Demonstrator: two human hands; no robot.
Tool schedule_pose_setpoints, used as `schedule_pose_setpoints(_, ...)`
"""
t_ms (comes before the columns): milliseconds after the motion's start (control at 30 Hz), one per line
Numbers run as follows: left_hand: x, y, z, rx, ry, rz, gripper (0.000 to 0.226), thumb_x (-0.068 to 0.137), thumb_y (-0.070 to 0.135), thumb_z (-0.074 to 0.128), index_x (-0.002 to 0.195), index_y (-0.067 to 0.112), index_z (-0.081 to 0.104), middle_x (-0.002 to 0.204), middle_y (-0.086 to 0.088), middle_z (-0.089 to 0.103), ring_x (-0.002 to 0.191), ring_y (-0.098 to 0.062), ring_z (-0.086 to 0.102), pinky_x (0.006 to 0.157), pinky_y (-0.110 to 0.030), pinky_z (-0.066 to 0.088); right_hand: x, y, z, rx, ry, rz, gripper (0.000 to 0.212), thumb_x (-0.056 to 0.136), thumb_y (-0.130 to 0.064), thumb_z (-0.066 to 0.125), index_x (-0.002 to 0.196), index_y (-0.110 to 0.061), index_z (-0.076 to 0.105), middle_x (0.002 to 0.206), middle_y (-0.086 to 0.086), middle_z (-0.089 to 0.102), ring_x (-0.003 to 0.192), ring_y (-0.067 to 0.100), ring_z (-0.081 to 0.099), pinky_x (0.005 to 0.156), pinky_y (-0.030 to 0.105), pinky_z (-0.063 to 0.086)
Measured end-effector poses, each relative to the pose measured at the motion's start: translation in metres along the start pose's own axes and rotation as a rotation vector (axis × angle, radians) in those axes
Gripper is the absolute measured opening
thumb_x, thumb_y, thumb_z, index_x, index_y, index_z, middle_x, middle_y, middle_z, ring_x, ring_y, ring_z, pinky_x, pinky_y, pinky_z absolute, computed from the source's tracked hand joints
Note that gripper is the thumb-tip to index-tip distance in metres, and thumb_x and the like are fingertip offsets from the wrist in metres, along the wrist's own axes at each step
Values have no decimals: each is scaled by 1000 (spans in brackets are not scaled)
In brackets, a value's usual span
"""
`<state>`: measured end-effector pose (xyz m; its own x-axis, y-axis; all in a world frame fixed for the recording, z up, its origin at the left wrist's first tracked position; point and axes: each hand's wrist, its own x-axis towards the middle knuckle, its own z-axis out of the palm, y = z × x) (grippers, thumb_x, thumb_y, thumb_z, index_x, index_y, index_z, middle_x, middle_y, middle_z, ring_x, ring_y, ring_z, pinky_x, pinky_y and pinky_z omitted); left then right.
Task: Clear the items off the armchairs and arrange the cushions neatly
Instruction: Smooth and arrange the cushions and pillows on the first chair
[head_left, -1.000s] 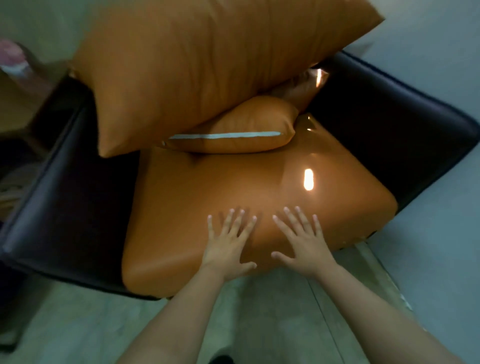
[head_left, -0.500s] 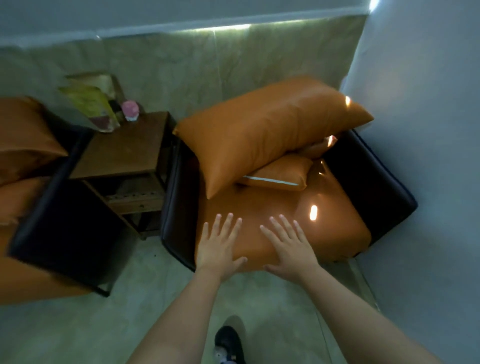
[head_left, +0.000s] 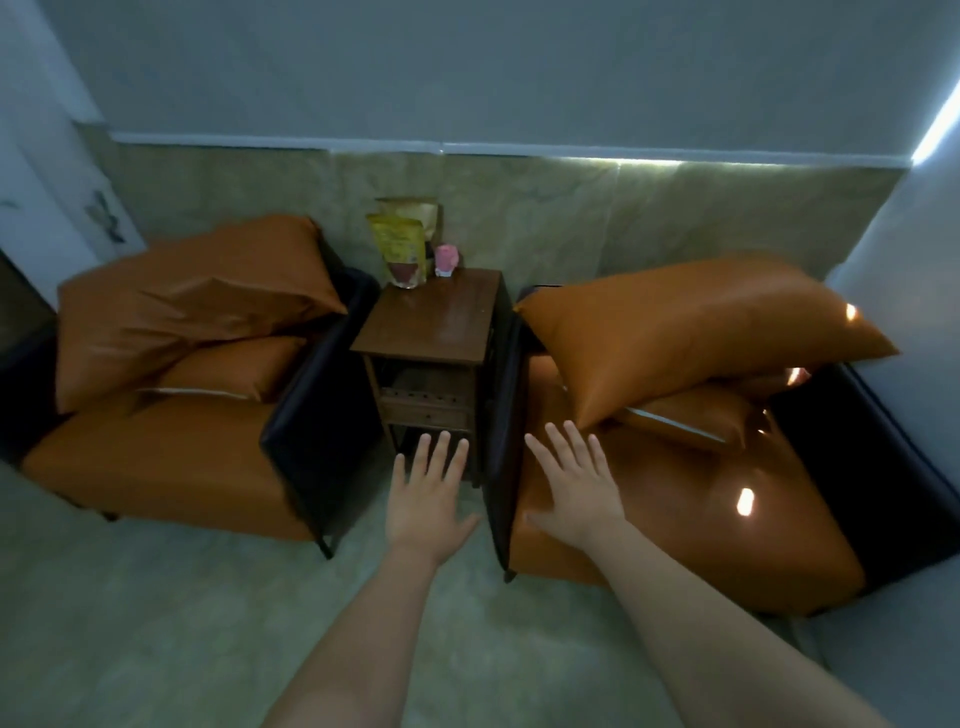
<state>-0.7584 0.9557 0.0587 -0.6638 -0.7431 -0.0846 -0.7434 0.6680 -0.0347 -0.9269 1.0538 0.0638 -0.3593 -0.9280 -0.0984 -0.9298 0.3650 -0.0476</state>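
Two black armchairs with orange seats stand side by side. On the right armchair (head_left: 852, 447) a large orange cushion (head_left: 691, 332) leans over a small orange cushion (head_left: 691, 415). The left armchair (head_left: 317, 415) carries a large orange cushion (head_left: 192, 296) over a small one (head_left: 234, 366). My left hand (head_left: 428, 496) hovers flat with spread fingers in front of the side table, holding nothing. My right hand (head_left: 576, 488) is spread flat over the front left corner of the right seat (head_left: 675, 525), also empty.
A wooden side table (head_left: 434, 322) stands between the chairs, with a yellow pouch (head_left: 400, 254), a brown bag behind it and a small pink item (head_left: 447, 260) at its back. A wall runs behind; another wall is close on the right. Floor lies in front.
The view has pulled back and swung left, bringing the left armchair and side table into sight. Both hands lifted off the right seat and moved left, staying flat.
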Motion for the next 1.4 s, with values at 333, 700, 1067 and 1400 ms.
schedule_pose_setpoints(333, -34, -290, 0, 55, -18, -151, 89, 90, 61, 41, 152, 22, -10, 160, -3, -14, 147, -23, -14, 119, -44, 4, 114, -281, 16, 104, 20, -142, 94, 85, -58, 55, 151, -32, -6, 160, 1, -12, 145, 23, -20, 115, 43, -12)
schedule_pose_setpoints(700, 22, -463, 19, 29, 9, -240, 99, 84, 68, 46, 150, 25, -14, 160, -1, -17, 146, -20, -17, 120, -43, 2, 248, -421, 14, 41, -3, -238, 97, 84, -60, 56, 151, -31, -7, 160, 2, -12, 145, 24, -19, 116, 44, -11)
schedule_pose_setpoints(1067, 130, -629, 3, 11, 16, -357, 100, 84, 64, 52, 151, 25, -12, 160, 0, -15, 147, -19, -14, 120, -40, 1, 432, -562, -2, 158, -22, -398, 97, 84, -53, 61, 151, -32, -6, 160, 0, -15, 145, 23, -20, 118, 42, -9)
schedule_pose_setpoints(1400, 190, -773, 22, -13, -10, -291, 102, 84, 62, 53, 150, 26, -17, 159, 0, -18, 146, -20, -16, 119, -40, -1, 528, -666, 21, 141, -73, -327, 99, 83, -51, 62, 151, -33, -7, 159, 0, -16, 144, 22, -22, 116, 40, -12)
